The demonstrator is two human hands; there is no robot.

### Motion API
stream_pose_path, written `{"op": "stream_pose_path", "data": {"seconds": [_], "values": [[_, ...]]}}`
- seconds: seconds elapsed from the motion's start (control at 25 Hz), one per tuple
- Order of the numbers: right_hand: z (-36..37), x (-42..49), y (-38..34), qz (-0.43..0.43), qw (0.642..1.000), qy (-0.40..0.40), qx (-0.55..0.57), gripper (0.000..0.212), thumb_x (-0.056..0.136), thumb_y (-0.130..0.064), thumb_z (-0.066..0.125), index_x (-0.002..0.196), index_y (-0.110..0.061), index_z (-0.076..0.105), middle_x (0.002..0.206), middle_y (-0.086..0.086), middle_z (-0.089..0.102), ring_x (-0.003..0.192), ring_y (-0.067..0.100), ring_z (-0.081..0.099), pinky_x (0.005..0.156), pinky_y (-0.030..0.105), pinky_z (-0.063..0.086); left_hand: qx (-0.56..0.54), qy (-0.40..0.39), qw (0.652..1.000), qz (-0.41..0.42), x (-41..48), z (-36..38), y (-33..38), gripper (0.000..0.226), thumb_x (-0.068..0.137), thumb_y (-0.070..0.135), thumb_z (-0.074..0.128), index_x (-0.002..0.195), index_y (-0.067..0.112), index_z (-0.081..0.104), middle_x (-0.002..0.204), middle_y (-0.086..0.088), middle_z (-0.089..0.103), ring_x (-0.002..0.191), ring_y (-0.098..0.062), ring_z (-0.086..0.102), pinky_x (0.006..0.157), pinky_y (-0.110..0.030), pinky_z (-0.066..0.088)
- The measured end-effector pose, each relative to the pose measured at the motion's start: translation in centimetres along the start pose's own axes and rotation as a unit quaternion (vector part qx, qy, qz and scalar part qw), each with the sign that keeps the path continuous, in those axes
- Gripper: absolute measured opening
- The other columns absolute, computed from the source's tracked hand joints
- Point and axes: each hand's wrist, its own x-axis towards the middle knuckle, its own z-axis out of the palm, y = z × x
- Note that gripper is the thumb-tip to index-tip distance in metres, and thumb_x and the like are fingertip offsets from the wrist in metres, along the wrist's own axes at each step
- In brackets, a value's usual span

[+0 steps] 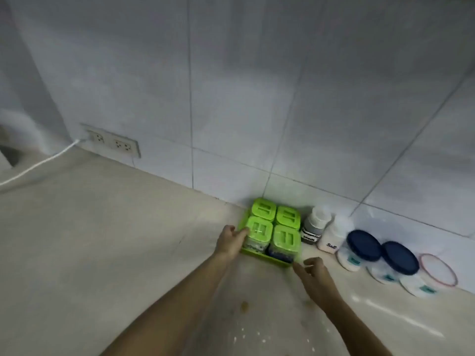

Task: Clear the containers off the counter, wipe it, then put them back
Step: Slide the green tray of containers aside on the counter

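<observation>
A green tray (267,258) holds several clear containers with green lids (273,223) against the tiled wall on the beige counter (102,240). My left hand (231,241) grips the tray's left side, thumb against the nearest left container. My right hand (314,274) hovers by the tray's front right corner, fingers apart, one fingertip at or just short of the corner. To the right stand two white-capped bottles (314,226), one labelled Salt (331,236), two blue-lidded tubs (363,246) and a tub with a red-rimmed lid (437,271).
A double wall socket (113,142) sits at the back left with a white cable (38,165) running off to the left. A small brown spot (243,305) and white specks (257,335) mark the counter near me.
</observation>
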Motion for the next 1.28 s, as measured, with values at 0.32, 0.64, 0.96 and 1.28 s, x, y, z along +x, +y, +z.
{"op": "stream_pose_path", "data": {"seconds": [0.32,0.64,0.96,1.28], "values": [[2.6,4.4,-1.9,0.057,0.974,-0.016,0.220,0.041,0.087,-0.042,0.060,0.098,-0.002,0.060,0.093,0.012,0.060,0.083,0.023,0.055,0.079,0.039,0.047,0.044,-0.064,0.997,-0.007,3.1,0.1,-0.7,0.106,0.072,0.043,0.078,0.150,0.015,0.012,0.152,-0.007,0.034,0.137,-0.025,0.037,0.112,-0.035,0.034],[9.4,-3.1,-11.8,-0.047,0.964,-0.158,0.207,0.020,0.084,-0.031,0.067,0.086,-0.011,0.067,0.073,-0.004,0.065,0.069,0.007,0.058,0.063,0.016,0.045,-0.119,0.058,0.991,-0.016,-6.1,-16.0,-3.8,0.064,0.074,0.024,0.080,0.127,0.001,0.052,0.109,-0.010,0.066,0.098,-0.024,0.064,0.094,-0.039,0.052],[26.9,-12.0,-19.5,-0.089,0.920,-0.345,0.160,0.030,0.079,-0.034,0.073,0.098,-0.013,0.065,0.097,0.003,0.074,0.086,0.011,0.068,0.079,0.018,0.052,-0.173,0.226,0.958,-0.037,-17.6,-33.1,-12.4,0.027,0.080,0.020,0.073,0.105,0.012,0.066,0.089,-0.004,0.071,0.075,-0.012,0.068,0.074,-0.025,0.056],[30.9,-14.2,-20.5,-0.155,0.915,-0.360,0.092,0.047,0.076,-0.043,0.072,0.110,-0.013,0.063,0.108,0.005,0.072,0.099,0.017,0.068,0.096,0.041,0.051,-0.084,0.294,0.949,-0.074,-19.2,-35.4,-17.0,0.058,0.073,0.041,0.077,0.121,0.013,0.059,0.120,-0.013,0.064,0.104,-0.023,0.063,0.085,-0.030,0.053]]}}
